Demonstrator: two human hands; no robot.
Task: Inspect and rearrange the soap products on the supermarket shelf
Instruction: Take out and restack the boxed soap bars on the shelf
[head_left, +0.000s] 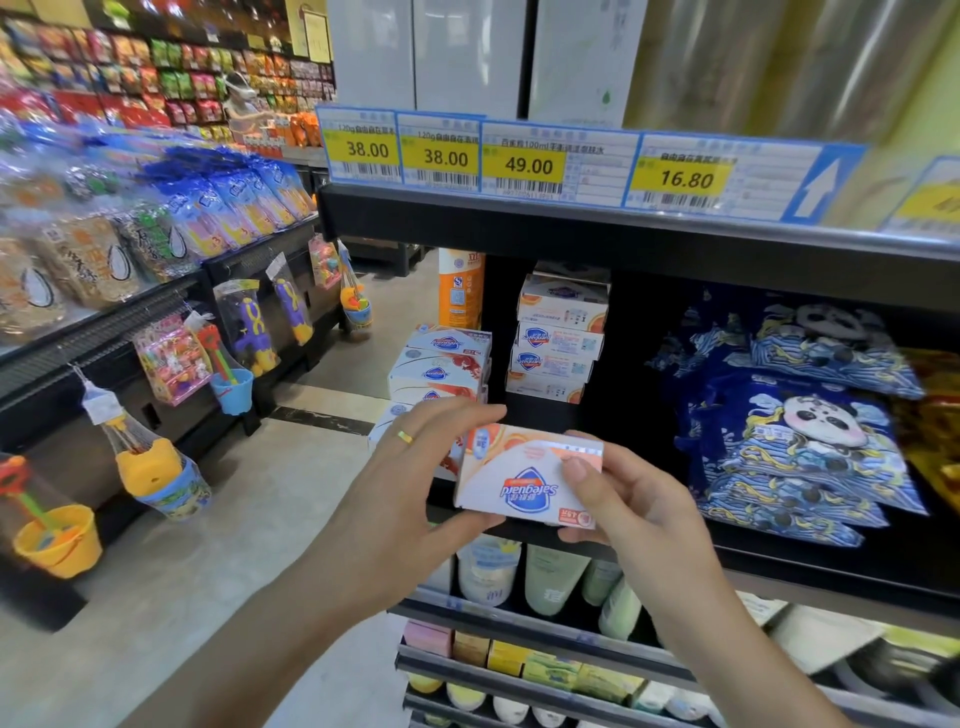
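Before the shelf (649, 228), left hand (410, 478) and right hand (618, 499) pinch one soap box (514, 483).

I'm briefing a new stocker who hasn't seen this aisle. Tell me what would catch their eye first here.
First, the white soap box held upside down in front of the shelf, gripped by the left hand and the right hand. Above, yellow price tags run along the shelf edge. Behind the box sit stacked soap boxes, with blue panda packs to their right.
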